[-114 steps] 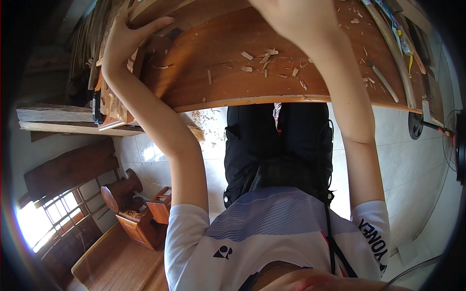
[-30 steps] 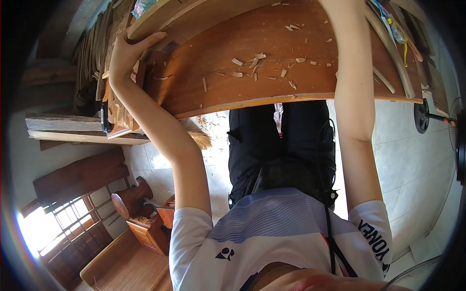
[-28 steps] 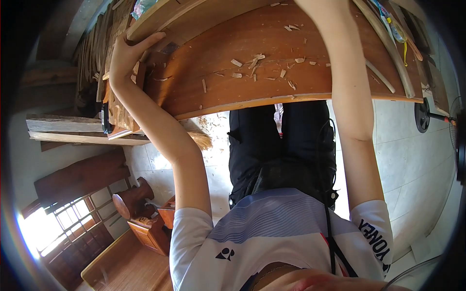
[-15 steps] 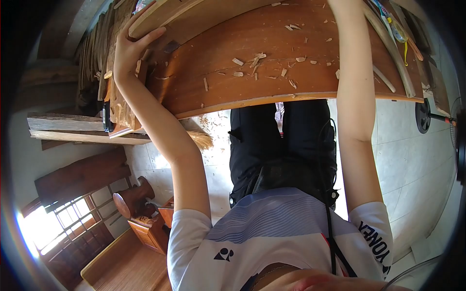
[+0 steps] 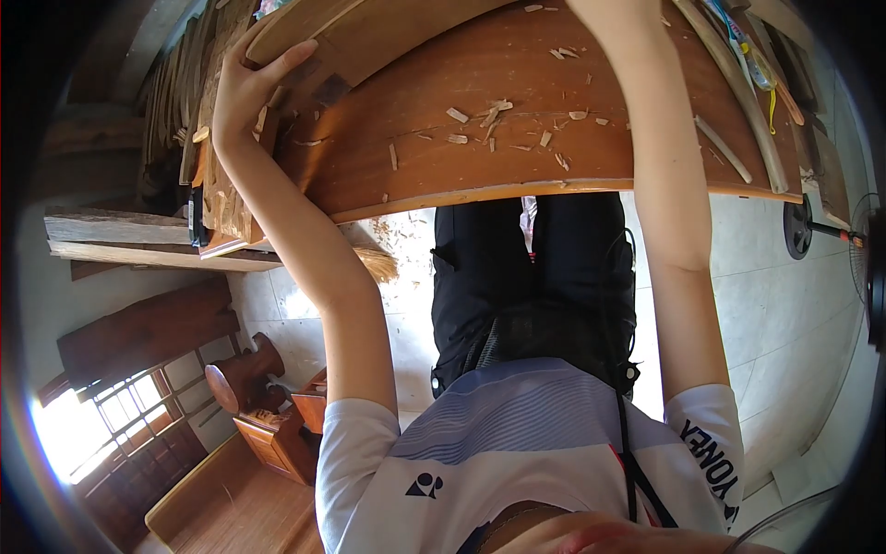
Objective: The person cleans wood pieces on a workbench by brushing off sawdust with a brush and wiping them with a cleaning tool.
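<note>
At the upper left, my left hand (image 5: 247, 88) is closed around the end of a wooden board (image 5: 369, 46), with its thumb stretched along the near face. The board runs from that hand toward the top edge of the view, lying over the brown wooden table (image 5: 443, 171). My right forearm (image 5: 660, 138) reaches across the table's right part, and the hand itself is cut off beyond the top edge. What it holds or touches is hidden. Wood chips (image 5: 494, 113) lie scattered on the table between the two arms.
Long wooden strips (image 5: 752, 120) and a yellow-tipped tool (image 5: 759, 69) lie along the table's right side. Wooden planks (image 5: 129, 235) jut out at the left. A straw broom (image 5: 377, 263) and shavings are on the floor. A fan (image 5: 863, 249) stands at far right.
My right forearm has swung left at its far end. My left hand keeps its grip on the board, which has shifted only slightly.
</note>
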{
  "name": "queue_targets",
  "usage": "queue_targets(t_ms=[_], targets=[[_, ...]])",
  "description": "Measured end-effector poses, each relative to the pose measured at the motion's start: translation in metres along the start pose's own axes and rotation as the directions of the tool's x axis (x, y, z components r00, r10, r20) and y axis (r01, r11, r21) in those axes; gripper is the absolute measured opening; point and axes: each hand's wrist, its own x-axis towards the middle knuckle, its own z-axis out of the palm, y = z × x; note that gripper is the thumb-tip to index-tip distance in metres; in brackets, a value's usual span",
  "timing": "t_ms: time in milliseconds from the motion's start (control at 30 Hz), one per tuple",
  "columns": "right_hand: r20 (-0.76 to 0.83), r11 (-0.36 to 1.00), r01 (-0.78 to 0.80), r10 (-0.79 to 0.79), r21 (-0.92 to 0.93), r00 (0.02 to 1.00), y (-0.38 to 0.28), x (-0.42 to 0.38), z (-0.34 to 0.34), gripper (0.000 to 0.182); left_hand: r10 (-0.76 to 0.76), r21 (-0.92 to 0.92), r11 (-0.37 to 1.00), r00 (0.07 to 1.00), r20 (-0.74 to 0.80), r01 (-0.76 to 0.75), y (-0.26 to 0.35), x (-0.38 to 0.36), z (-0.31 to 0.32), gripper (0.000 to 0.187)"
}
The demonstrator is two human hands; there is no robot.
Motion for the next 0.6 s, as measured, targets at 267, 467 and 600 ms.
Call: queue_targets(t_ms=[267, 467, 600], targets=[[0.115, 0.937, 0.078, -0.124, 0.342, 0.986, -0.022, -0.011, 0.016, 0.017, 0.013, 0.013, 1.000, 0.999, 0.045, -0.014, -0.007, 0.005, -0.006, 0.059], [-0.095, 0.985, -0.110, 0.123, 0.133, 0.988, 0.024, 0.006, -0.037, 0.026, -0.019, 0.015, 1.000, 1.000, 0.008, 0.019, -0.006, 0.004, -0.004, 0.060], [-0.321, 0.996, -0.083, 0.071, -0.023, 0.944, 0.042, 0.008, -0.053, 0.026, -0.005, 0.009, 1.000, 1.000, 0.027, 0.005, -0.007, 0.004, -0.005, 0.060]])
